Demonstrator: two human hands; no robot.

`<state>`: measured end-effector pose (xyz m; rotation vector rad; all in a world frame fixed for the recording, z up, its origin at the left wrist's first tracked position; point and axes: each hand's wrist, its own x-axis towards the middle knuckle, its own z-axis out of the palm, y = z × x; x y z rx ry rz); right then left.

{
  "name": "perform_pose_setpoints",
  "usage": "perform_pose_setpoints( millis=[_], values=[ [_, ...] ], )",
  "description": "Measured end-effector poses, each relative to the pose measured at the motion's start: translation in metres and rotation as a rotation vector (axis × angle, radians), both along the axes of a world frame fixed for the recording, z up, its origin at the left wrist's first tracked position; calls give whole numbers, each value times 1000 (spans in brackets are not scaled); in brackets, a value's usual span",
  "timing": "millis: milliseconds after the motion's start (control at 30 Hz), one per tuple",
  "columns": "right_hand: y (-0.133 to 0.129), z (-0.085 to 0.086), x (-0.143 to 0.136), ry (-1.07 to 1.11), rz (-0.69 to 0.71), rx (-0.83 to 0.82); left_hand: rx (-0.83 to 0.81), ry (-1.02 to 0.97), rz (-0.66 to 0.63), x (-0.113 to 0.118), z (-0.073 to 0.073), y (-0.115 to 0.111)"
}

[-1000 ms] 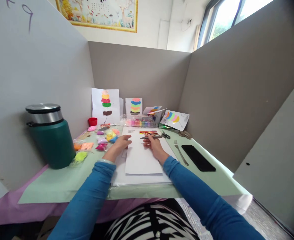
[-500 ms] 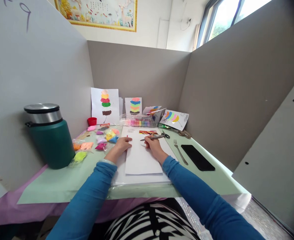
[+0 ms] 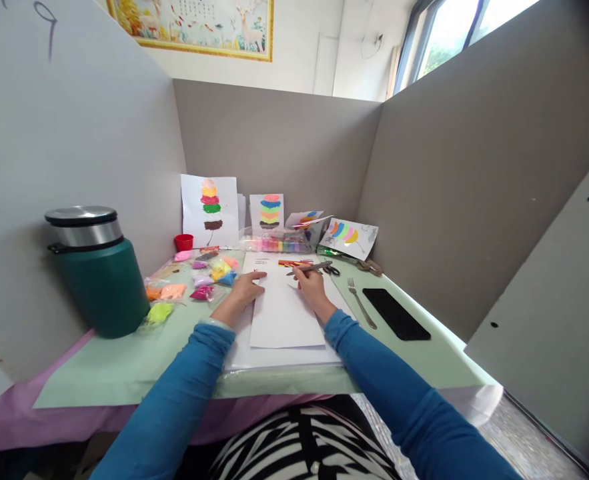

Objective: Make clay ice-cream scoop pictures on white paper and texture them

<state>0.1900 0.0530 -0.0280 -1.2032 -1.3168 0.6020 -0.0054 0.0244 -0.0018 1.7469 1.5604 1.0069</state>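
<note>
A white sheet of paper lies in front of me on top of larger white sheets. My left hand rests at the sheet's left edge, thumb and fingers apart. In my right hand is a dark grey pen, pinched between thumb and fingers and slanting with its tip to the left. The tip is over the upper part of the sheet; whether it touches I cannot tell. Just behind the pen lie several red and yellow sticks. No clear marks show on the sheet.
Scissors, a fork and a black phone lie to the right. On the left are bagged coloured clay packets and a green flask. Painted cards and a clear case stand behind, before grey partitions.
My right hand has shifted slightly to the right, and the pen tip has moved right and away from me. My left hand stays at the paper's edge.
</note>
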Motion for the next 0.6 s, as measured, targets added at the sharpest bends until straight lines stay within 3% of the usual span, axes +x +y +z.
perform_pose_setpoints(
  millis=[233, 600],
  values=[
    [2, 0, 3, -243, -32, -16, -32, 68, 4, 2, 3, -2],
    [-6, 3, 0, -412, -53, -22, -37, 163, 34, 5, 6, -5]
  ],
)
